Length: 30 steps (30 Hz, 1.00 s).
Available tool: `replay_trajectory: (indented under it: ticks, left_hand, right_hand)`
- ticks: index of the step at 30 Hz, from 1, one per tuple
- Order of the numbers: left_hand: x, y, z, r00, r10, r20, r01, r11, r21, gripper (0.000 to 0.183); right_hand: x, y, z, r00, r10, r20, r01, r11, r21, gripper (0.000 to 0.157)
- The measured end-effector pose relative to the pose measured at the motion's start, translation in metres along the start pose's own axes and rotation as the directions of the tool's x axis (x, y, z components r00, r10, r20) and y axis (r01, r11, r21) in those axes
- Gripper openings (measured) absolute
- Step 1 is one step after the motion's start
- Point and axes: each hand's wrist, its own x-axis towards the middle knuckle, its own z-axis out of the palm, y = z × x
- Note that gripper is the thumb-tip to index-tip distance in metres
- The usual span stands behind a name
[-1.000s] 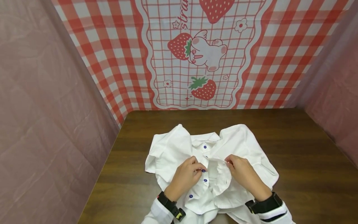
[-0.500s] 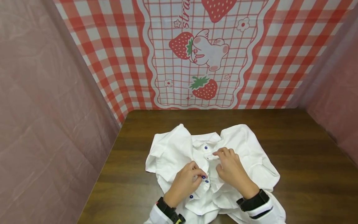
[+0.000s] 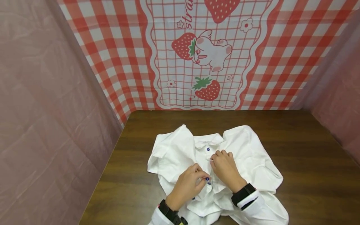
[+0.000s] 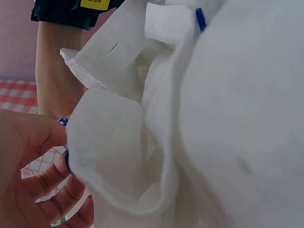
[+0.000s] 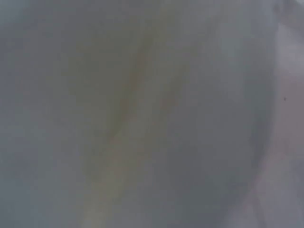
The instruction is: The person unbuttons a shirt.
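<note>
A white button-up shirt (image 3: 174,150) with blue buttons lies spread on the table, collar away from me. My left hand (image 3: 187,182) pinches the front edge of the shirt beside a blue button (image 3: 207,179); in the left wrist view its thumb and fingers sit at the fabric edge by that button (image 4: 62,121). Just up and to the right, my right hand (image 3: 225,168) has its curled fingertips on the other front edge, gripping the cloth below the top button (image 3: 208,149). White fabric with a buttonhole (image 4: 113,48) shows in the left wrist view. Blurred cloth fills the right wrist view.
The brown wooden table (image 3: 135,193) extends around the shirt on both sides. A red-and-white checked strawberry cloth (image 3: 126,47) hangs behind it, with a pink curtain (image 3: 56,125) on the left and another pink curtain (image 3: 334,103) on the right.
My right hand let go of the opened-out front flap, moved left and up, and took the edge near the upper buttons. My left hand shifted slightly down, keeping its pinch by the button.
</note>
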Motion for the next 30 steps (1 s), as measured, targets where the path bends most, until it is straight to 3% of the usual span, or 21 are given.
replay_trajectory:
  ticks: [10, 16, 25, 30]
  left_hand:
    - [0.000, 0.000, -0.002, 1.000, -0.002, 0.024, 0.002, 1.000, -0.029, 0.015]
    - [0.006, 0.000, -0.004, 1.000, -0.021, 0.002, 0.021, 0.996, -0.082, 0.020]
    - [0.025, 0.003, -0.006, 0.982, -0.077, -0.171, 0.043, 0.980, -0.194, 0.029]
    - [0.036, 0.010, -0.006, 0.975, -0.068, -0.211, 0.018, 0.973, -0.230, 0.030]
  right_hand:
    - [0.002, 0.004, 0.001, 0.997, 0.021, -0.076, -0.016, 0.998, 0.056, 0.009]
    - [0.005, 0.005, -0.007, 0.986, 0.043, -0.159, -0.022, 0.991, 0.131, 0.008]
    - [0.007, 0.005, -0.015, 0.932, 0.079, -0.353, 0.002, 0.975, 0.223, 0.005]
    - [0.003, 0.001, -0.017, 0.896, 0.123, -0.426, 0.004, 0.958, 0.286, 0.005]
